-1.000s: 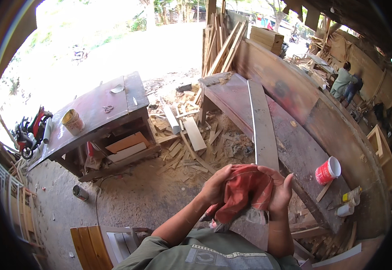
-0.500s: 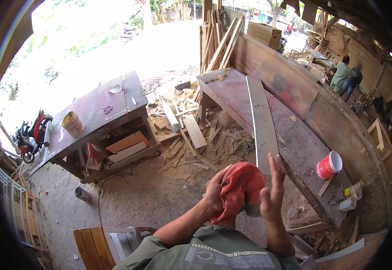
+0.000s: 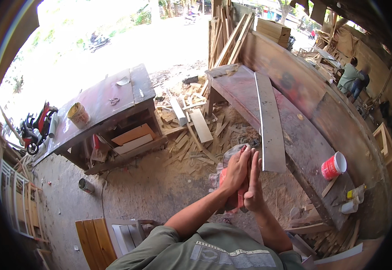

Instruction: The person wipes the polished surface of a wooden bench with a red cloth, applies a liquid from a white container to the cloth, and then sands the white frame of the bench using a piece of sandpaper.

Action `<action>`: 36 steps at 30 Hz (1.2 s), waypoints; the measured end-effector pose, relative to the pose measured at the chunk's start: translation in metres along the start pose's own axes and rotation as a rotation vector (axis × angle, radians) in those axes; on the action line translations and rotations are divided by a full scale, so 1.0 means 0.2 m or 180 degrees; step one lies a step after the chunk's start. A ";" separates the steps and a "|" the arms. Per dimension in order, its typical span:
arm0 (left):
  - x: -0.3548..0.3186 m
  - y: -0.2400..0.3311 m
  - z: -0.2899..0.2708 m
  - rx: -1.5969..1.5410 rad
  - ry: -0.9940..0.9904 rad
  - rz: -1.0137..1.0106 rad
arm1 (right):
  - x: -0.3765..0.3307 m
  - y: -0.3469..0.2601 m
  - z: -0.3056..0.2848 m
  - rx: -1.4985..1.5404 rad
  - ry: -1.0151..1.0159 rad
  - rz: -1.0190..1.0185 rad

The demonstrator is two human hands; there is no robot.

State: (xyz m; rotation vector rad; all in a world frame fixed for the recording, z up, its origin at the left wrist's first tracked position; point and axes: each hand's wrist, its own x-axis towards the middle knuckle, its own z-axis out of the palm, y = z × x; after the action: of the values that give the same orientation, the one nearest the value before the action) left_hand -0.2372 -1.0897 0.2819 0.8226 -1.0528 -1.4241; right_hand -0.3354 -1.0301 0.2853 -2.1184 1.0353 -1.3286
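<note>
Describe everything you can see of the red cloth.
The red cloth looks like soft fabric, orange-red with paler greyish parts. It is crumpled into loose folds between the left hand and the right hand, whose palms face each other in front of the person. Parts of it show beyond the left hand and below both; the rest is hidden, so its full shape cannot be told.

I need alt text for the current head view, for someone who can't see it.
A person's left hand and right hand are palm to palm, a red cloth between them, above a workshop floor. Wood scraps lie ahead between a table at left and a bench at right bearing a long board.
</note>
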 end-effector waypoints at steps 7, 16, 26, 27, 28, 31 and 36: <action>0.07 0.14 -0.05 -0.0258 -0.0350 -0.0531 | 0.02 -0.05 0.00 0.1649 0.0108 0.0219; -0.03 0.01 0.08 0.1454 0.0538 0.1195 | 0.11 -0.02 -0.03 0.0525 0.0142 0.0297; 0.16 0.09 0.01 0.1384 0.0268 0.0651 | 0.05 -0.03 -0.06 0.0080 0.0113 0.0049; 0.21 0.11 -0.03 0.1443 0.0271 0.0691 | 0.04 -0.03 -0.04 0.0181 0.0102 0.0021; 0.26 0.13 -0.06 0.1509 0.0282 0.0735 | 0.03 -0.04 -0.03 0.0290 0.0088 -0.0013; 0.32 0.20 -0.10 0.1146 0.0367 0.0916 | 0.06 -0.06 -0.06 0.1045 0.0144 -0.0076; 0.22 0.23 -0.05 0.1345 -0.0054 0.0630 | 0.14 -0.07 -0.06 0.1105 0.0670 -0.0634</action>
State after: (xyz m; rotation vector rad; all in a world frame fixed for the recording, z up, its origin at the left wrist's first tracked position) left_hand -0.2173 -1.1339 0.3257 0.9751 -1.4340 -1.0571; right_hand -0.3335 -1.0423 0.3156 -1.8855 0.6205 -1.7169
